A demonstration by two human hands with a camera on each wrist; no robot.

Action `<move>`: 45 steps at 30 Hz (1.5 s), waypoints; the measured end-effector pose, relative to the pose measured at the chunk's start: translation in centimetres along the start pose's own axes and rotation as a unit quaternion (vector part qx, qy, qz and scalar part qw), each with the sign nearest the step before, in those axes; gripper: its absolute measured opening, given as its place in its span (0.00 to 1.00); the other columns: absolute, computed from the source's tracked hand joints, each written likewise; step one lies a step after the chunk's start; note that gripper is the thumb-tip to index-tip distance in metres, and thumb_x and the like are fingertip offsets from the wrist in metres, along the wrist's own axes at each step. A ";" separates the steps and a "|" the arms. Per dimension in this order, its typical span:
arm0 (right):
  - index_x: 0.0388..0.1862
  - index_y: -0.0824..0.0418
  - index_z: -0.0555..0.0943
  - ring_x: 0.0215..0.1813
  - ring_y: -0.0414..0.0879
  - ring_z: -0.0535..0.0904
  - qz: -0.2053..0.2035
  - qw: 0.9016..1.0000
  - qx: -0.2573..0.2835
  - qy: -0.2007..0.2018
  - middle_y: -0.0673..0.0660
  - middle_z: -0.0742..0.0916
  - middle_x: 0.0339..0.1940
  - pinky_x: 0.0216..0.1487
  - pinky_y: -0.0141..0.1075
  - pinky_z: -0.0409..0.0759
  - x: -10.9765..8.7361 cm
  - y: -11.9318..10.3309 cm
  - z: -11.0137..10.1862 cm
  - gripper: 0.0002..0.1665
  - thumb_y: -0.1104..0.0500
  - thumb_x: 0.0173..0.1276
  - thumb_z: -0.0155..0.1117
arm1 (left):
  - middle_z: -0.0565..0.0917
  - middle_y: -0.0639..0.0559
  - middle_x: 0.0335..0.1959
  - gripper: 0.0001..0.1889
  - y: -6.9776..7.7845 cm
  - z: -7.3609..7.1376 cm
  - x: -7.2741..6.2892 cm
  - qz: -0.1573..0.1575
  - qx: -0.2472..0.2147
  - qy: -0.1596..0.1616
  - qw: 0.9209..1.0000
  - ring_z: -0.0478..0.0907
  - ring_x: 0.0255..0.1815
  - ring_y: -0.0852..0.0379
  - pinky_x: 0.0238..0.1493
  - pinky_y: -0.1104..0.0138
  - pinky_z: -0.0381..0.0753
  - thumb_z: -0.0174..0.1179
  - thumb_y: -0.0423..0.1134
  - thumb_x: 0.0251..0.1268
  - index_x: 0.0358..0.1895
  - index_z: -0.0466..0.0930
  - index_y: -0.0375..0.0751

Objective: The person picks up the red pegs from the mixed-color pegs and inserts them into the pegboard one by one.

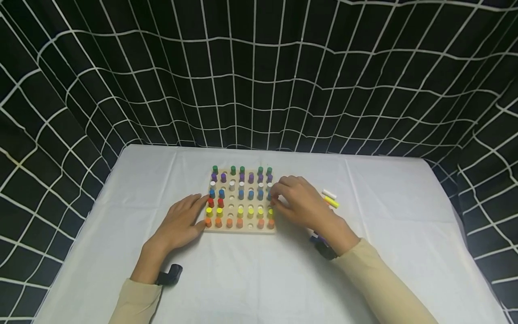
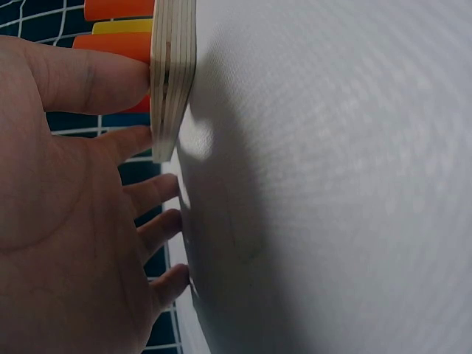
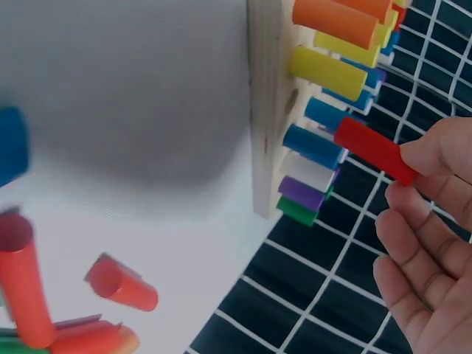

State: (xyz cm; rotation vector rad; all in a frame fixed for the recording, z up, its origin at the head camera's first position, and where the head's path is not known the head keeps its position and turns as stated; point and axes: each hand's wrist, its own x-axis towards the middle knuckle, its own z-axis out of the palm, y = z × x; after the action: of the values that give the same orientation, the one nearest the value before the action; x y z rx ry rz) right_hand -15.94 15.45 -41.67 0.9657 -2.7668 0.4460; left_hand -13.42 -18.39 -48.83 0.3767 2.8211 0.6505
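A wooden pegboard [image 1: 242, 231] lies on the white cloth, with rows of coloured pegs standing in it. My right hand [image 1: 299, 202] is over the board's right edge. Between thumb and index finger it pinches a red peg [image 3: 372, 150], tilted and lifted above the row holes in the right wrist view. Beside it stand a blue peg [image 3: 313, 146] and a yellow peg [image 3: 328, 71]. My left hand [image 1: 182, 225] rests at the board's left side, fingers extended. Its thumb [image 2: 96, 80] touches the board's edge near the orange pegs. Two red pegs [image 1: 220, 203] stand at the left of their row.
Right of the board lie a loose white peg [image 1: 329, 194] and a yellow peg [image 1: 332, 202], partly behind the right hand. Loose red pegs [image 3: 122, 284] and a blue peg [image 3: 11, 146] show in the right wrist view. A dark netted curtain [image 1: 251, 90] hangs behind the table.
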 end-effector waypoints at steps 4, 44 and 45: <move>0.42 0.56 0.90 0.45 0.48 0.84 -0.011 1.000 -0.003 -0.004 0.51 0.90 0.41 0.58 0.46 0.85 0.7 -0.4 0.2 0.05 0.58 0.69 0.74 | 0.61 0.39 0.86 0.39 -0.1 0.1 0.0 -0.001 0.002 -0.001 1.000 0.54 0.88 0.36 0.88 0.38 0.51 0.54 0.48 0.73 0.86 0.57 0.48; 0.41 0.56 0.89 0.42 0.46 0.81 -0.037 0.996 0.051 -0.058 0.50 0.89 0.37 0.49 0.40 0.84 6.3 -3.8 4.2 0.03 0.59 0.70 0.72 | 0.58 0.40 0.86 0.39 -0.4 -0.6 0.1 0.001 -0.007 -0.016 1.000 0.52 0.89 0.37 0.89 0.39 0.48 0.54 0.48 0.74 0.86 0.55 0.50; 0.42 0.56 0.89 0.42 0.46 0.81 -0.037 0.996 0.052 -0.059 0.50 0.89 0.38 0.50 0.40 0.84 6.4 -3.9 4.3 0.04 0.59 0.70 0.72 | 0.58 0.40 0.87 0.39 -0.4 -0.6 0.1 0.001 -0.007 -0.016 1.000 0.51 0.89 0.37 0.89 0.39 0.48 0.54 0.48 0.74 0.86 0.55 0.50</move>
State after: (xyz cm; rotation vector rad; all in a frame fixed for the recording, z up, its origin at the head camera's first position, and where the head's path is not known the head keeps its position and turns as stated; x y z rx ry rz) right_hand -18.79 7.40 -43.21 1.1498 -2.8237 0.5426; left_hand -13.74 -18.96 -48.52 0.3848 2.7839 0.6596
